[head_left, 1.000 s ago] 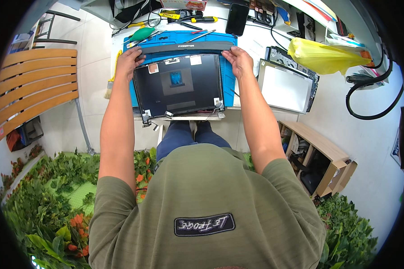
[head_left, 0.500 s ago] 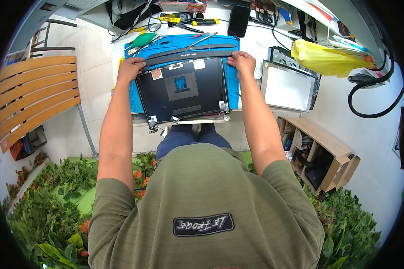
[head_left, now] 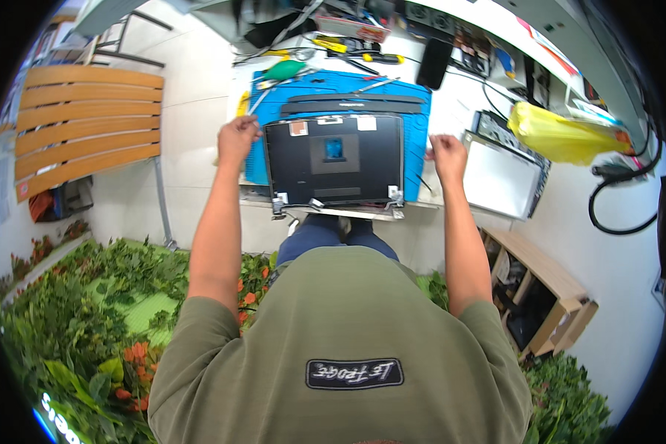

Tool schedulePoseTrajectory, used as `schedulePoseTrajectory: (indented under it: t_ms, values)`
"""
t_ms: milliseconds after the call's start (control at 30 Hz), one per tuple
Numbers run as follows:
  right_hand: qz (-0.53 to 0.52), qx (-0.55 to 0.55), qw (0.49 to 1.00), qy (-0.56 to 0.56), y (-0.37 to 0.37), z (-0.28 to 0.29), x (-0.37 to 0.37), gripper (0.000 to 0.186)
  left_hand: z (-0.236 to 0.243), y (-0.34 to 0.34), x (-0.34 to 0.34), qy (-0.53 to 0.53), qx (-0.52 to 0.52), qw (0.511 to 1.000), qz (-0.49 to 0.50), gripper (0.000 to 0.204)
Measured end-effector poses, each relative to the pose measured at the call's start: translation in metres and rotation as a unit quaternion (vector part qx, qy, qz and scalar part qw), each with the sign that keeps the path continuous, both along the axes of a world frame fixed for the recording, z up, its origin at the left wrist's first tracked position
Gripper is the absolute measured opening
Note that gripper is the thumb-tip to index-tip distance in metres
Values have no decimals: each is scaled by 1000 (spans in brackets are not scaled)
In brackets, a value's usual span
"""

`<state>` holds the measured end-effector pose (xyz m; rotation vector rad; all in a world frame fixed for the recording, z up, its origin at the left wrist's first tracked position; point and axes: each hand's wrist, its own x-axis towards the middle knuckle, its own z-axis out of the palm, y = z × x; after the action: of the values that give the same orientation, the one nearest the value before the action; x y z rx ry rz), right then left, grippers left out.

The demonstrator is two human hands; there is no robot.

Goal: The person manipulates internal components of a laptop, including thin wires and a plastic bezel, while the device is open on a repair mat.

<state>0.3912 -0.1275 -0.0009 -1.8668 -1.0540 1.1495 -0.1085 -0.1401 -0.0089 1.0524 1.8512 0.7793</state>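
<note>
The black laptop screen lid (head_left: 373,161) lies on the blue work mat (head_left: 415,127), with silver hinges and loose cables along its near edge. Across the mat, just beyond the lid, rests a long dark hinge-cover strip (head_left: 314,107); a second slim dark strip (head_left: 377,97) lies behind it. Off the upper left corner of the lid is my left hand (head_left: 238,140), loosely curled, with nothing visible in it. My right hand (head_left: 449,157) hovers by the mat's right edge, fingers bent and somewhat apart. Both hands are slightly blurred and away from the strip.
Beyond the mat lie a green air blower (head_left: 284,70), yellow-handled tools (head_left: 383,58) and a black phone (head_left: 434,64). To the right are a white-backed panel (head_left: 502,177) and a yellow bag (head_left: 562,137). A slatted wooden chair (head_left: 89,118) stands left.
Both hands have let go of the dark hinge-cover strip and drawn outward and nearer to me. The strip now lies on the mat. The whole view has shifted, with the bench further right.
</note>
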Motion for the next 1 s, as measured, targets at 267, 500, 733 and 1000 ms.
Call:
schedulePoseTrajectory:
  t_ms: [267, 500, 733, 1000]
  values:
    - [101, -71, 992, -38, -86, -37, -7, 23, -16, -107, 10, 40, -137, 990, 14, 31]
    - [151, -70, 974, -157, -80, -36, -27, 26, -36, -126, 18, 29, -89, 995, 25, 33]
    - [112, -23, 979, -169, -87, -37, -22, 30, -33, -120, 35, -26, -85, 995, 39, 34]
    - [98, -15, 987, -126, -95, -17, -20, 31, -22, -118, 39, 16, -99, 995, -24, 40]
